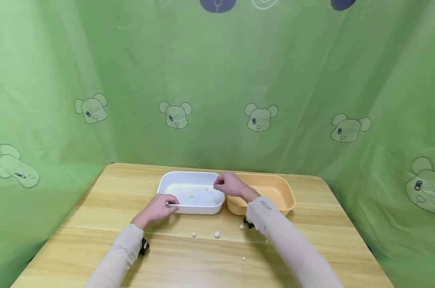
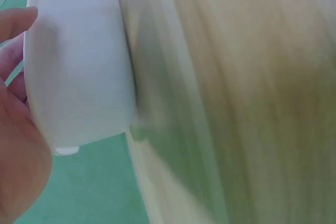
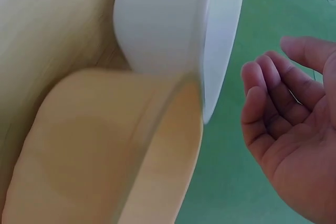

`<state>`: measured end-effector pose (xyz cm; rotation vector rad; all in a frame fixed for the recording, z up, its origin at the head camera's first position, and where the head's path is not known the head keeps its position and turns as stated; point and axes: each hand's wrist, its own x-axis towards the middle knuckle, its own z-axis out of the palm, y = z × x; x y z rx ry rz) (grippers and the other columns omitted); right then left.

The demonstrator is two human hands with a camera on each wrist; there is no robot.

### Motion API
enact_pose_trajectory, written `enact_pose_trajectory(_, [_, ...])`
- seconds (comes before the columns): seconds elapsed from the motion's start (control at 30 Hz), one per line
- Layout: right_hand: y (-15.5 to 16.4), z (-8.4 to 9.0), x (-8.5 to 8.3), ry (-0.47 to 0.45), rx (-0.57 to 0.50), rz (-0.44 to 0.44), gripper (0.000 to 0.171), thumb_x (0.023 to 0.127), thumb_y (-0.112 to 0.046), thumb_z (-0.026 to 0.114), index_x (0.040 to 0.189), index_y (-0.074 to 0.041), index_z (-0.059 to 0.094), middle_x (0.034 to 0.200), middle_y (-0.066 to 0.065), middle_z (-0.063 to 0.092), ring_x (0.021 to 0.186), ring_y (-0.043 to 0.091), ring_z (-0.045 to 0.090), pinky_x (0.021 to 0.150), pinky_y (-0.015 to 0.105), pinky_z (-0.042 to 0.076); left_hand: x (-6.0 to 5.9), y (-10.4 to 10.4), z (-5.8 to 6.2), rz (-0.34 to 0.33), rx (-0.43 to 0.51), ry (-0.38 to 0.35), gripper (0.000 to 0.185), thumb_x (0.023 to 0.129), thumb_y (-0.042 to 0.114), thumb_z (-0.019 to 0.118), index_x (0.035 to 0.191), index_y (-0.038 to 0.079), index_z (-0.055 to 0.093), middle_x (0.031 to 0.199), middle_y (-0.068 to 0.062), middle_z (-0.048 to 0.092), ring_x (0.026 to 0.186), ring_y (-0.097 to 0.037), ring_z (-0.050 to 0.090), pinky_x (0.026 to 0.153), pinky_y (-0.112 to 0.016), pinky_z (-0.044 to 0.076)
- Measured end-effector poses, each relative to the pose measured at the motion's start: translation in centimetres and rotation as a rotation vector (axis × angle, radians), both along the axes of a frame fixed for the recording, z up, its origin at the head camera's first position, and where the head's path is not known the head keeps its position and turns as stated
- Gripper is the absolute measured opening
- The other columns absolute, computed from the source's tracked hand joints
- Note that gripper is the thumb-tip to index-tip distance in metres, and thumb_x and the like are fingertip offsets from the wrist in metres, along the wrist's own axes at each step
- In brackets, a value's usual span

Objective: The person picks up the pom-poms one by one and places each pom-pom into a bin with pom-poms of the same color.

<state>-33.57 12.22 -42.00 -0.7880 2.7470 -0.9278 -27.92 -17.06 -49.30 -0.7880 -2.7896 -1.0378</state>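
Observation:
A white tub (image 1: 192,208) stands mid-table with a few small pale balls (image 1: 191,195) inside. Touching its right side is an orange tub (image 1: 287,198). My left hand (image 1: 169,203) grips the white tub's near-left rim; the left wrist view shows a fingertip (image 2: 18,19) against the tub wall (image 2: 79,66). My right hand (image 1: 220,185) hovers over the white tub's right rim. In the right wrist view its fingers (image 3: 262,85) are loosely curled and the palm is bare, beside the white tub (image 3: 157,30) and orange tub (image 3: 105,145).
Several small balls lie loose on the wooden table (image 1: 95,200) in front of the tubs, such as one ball (image 1: 217,235) and another ball (image 1: 243,259). Green cloth (image 1: 217,80) with bear prints hangs round the table's back and sides.

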Motion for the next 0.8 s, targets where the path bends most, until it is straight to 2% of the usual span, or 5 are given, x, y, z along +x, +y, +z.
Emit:
enact_pose_trajectory(0.23, [3.2, 0.4, 1.0, 0.078, 0.020, -0.003, 0.011, 0.089, -0.013, 0.062, 0.090, -0.005, 0.069, 0.079, -0.002, 0.064, 0.073, 0.012, 0.056, 0.068, 0.030, 0.048, 0.1, 0.0, 0.8, -0.004, -0.019, -0.023, 0.014, 0.086, 0.020, 0.067, 0.098, 0.013, 0.070, 0.094, 0.004, 0.067, 0.091, -0.015, 0.061, 0.086, -0.041, 0.048])
enact_pose_trajectory(0.4, [6.0, 0.5, 1.8, 0.073, 0.021, -0.026, 0.013, 0.089, -0.013, 0.062, 0.091, -0.003, 0.069, 0.080, -0.002, 0.064, 0.074, 0.012, 0.056, 0.070, 0.032, 0.049, 0.4, 0.5, 1.8, -0.026, -0.006, 0.009, 0.023, 0.086, 0.019, 0.067, 0.106, 0.006, 0.067, 0.100, -0.002, 0.067, 0.096, -0.021, 0.060, 0.088, -0.045, 0.046])
enact_pose_trajectory(0.6, [9.4, -0.3, 2.5, 0.111, 0.042, -0.047, 0.011, 0.088, -0.011, 0.062, 0.089, -0.003, 0.070, 0.080, -0.001, 0.066, 0.073, 0.011, 0.058, 0.070, 0.032, 0.050, 1.2, 1.7, 2.8, -0.107, 0.027, 0.066, 0.025, 0.086, 0.016, 0.066, 0.108, 0.004, 0.066, 0.104, -0.006, 0.067, 0.099, -0.023, 0.061, 0.089, -0.045, 0.047])
enact_pose_trajectory(0.73, [11.7, -0.8, 3.3, 0.083, 0.041, -0.072, 0.008, 0.088, -0.012, 0.064, 0.087, -0.006, 0.070, 0.079, -0.002, 0.065, 0.072, 0.012, 0.058, 0.067, 0.031, 0.049, 1.9, 2.4, 3.3, -0.141, 0.037, 0.103, 0.023, 0.085, 0.016, 0.066, 0.106, 0.007, 0.067, 0.103, -0.003, 0.067, 0.097, -0.020, 0.062, 0.086, -0.044, 0.048])
enact_pose_trajectory(0.8, [12.8, -1.1, 3.7, 0.058, 0.044, -0.095, 0.007, 0.088, -0.013, 0.065, 0.087, -0.008, 0.069, 0.078, -0.003, 0.064, 0.071, 0.012, 0.057, 0.065, 0.030, 0.049, 2.4, 2.8, 3.5, -0.160, 0.057, 0.089, 0.022, 0.085, 0.015, 0.066, 0.105, 0.007, 0.067, 0.103, -0.003, 0.068, 0.096, -0.020, 0.062, 0.086, -0.046, 0.048])
